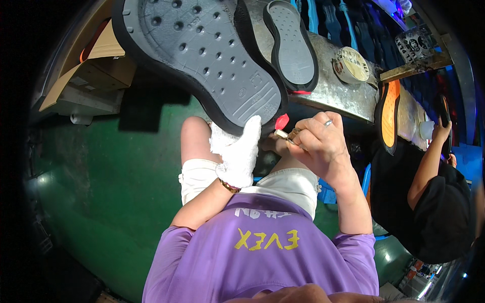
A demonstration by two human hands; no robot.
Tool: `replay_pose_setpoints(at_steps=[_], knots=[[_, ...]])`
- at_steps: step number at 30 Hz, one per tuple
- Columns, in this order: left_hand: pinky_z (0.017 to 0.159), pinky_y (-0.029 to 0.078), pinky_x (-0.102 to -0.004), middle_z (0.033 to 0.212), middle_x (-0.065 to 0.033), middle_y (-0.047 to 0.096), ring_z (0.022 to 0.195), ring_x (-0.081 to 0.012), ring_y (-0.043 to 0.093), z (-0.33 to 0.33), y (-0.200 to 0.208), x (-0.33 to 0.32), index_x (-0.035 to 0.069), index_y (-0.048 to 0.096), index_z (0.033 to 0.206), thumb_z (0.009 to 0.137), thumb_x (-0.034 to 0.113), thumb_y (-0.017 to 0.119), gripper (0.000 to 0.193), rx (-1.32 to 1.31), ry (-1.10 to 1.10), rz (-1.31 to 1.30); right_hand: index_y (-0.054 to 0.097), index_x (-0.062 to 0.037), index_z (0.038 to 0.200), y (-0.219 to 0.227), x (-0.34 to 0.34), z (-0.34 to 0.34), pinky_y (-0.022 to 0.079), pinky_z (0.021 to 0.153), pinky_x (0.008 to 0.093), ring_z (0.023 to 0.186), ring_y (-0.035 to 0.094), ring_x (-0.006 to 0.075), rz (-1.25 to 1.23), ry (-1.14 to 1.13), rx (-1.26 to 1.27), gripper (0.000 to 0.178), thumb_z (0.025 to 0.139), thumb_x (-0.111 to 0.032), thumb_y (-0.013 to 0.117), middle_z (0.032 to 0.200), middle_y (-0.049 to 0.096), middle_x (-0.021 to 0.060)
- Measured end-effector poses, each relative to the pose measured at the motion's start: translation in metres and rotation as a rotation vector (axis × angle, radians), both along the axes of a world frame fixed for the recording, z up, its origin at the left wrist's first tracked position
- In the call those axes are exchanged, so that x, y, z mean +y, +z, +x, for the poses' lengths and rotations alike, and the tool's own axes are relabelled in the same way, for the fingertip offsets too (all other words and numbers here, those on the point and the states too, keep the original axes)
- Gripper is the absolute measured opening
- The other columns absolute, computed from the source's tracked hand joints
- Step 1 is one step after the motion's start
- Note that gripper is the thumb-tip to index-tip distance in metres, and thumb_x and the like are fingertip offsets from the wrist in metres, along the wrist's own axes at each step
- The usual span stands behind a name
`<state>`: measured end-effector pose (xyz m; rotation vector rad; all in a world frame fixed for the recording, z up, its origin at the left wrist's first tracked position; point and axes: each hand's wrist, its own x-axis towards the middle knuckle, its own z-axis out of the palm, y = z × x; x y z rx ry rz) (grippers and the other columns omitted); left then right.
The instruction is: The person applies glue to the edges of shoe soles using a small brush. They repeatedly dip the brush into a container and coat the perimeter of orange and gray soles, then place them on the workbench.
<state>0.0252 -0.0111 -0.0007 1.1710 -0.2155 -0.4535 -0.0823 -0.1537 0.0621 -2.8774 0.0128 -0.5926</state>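
A large shoe sole [202, 55], grey and dimpled with a black rim, slants across the top of the head view above my lap. My left hand [237, 154], in a white glove, grips its heel end, the thumb pressed against the edge. Just beside that heel, my bare right hand [321, 141] pinches a small brush-like tool [281, 134] with a pale tip. A small red tab [282, 121] sticks out at the heel, right above the tip. Whether tip and tab touch, I cannot tell. Fingers of my left hand under the sole are hidden.
A similar, smaller-looking sole [290, 43] lies on the metal bench [328, 96], near a round tub [352, 65]. An orange sole [389, 113] leans at the bench edge. To the right, a person in black [439, 212] works. Cardboard boxes [101, 70] stand at the left.
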Motion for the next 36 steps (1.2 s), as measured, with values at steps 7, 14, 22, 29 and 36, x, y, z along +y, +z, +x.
replay_pose_setpoints(at_steps=[7, 14, 22, 29, 36], knots=[[0.072, 0.060, -0.0286, 0.106, -0.0091, 0.072, 0.085, -0.0168, 0.071, -0.002, 0.020, 0.002, -0.001, 0.065, 0.121, 0.104, 0.011, 0.058, 0.022, 0.214, -0.108, -0.012, 0.063, -0.0108, 0.073, -0.004, -0.003, -0.004, 0.042, 0.086, 0.0378, 0.080, 0.060, 0.0212, 0.025, -0.097, -0.114, 0.022, 0.069, -0.016, 0.084, 0.089, 0.067, 0.0012], [0.071, 0.059, -0.0274, 0.109, -0.0080, 0.071, 0.086, -0.0168, 0.071, -0.005, 0.020, 0.004, 0.001, 0.063, 0.126, 0.106, 0.015, 0.056, 0.025, 0.191, -0.160, -0.008, 0.065, -0.0110, 0.077, -0.008, -0.008, -0.005, 0.042, 0.086, 0.0398, 0.083, 0.061, 0.0234, -0.041, -0.187, -0.133, 0.017, 0.071, -0.014, 0.080, 0.090, 0.067, 0.0020], [0.071, 0.058, -0.0266, 0.109, -0.0075, 0.071, 0.086, -0.0165, 0.071, -0.003, 0.012, 0.004, 0.001, 0.064, 0.125, 0.106, 0.015, 0.056, 0.025, 0.098, -0.159, -0.027, 0.065, -0.0109, 0.075, -0.006, -0.013, -0.008, 0.041, 0.085, 0.0399, 0.084, 0.061, 0.0233, -0.070, -0.208, -0.170, 0.017, 0.071, -0.015, 0.080, 0.090, 0.067, 0.0026], [0.074, 0.059, -0.0289, 0.109, -0.0082, 0.071, 0.089, -0.0178, 0.071, -0.008, 0.020, 0.004, 0.002, 0.064, 0.125, 0.106, 0.015, 0.057, 0.024, 0.203, -0.182, -0.033, 0.064, -0.0116, 0.072, -0.005, -0.011, -0.003, 0.041, 0.085, 0.0394, 0.084, 0.061, 0.0218, -0.054, -0.137, -0.094, 0.015, 0.072, -0.016, 0.078, 0.089, 0.066, 0.0024], [0.080, 0.060, -0.0307, 0.110, -0.0087, 0.071, 0.093, -0.0189, 0.071, -0.007, 0.012, 0.003, 0.001, 0.064, 0.125, 0.104, 0.011, 0.057, 0.024, 0.125, -0.143, -0.066, 0.065, -0.0106, 0.078, -0.003, -0.006, -0.004, 0.043, 0.091, 0.0409, 0.086, 0.061, 0.0212, -0.031, -0.027, -0.009, 0.017, 0.071, -0.014, 0.080, 0.095, 0.065, 0.0015]])
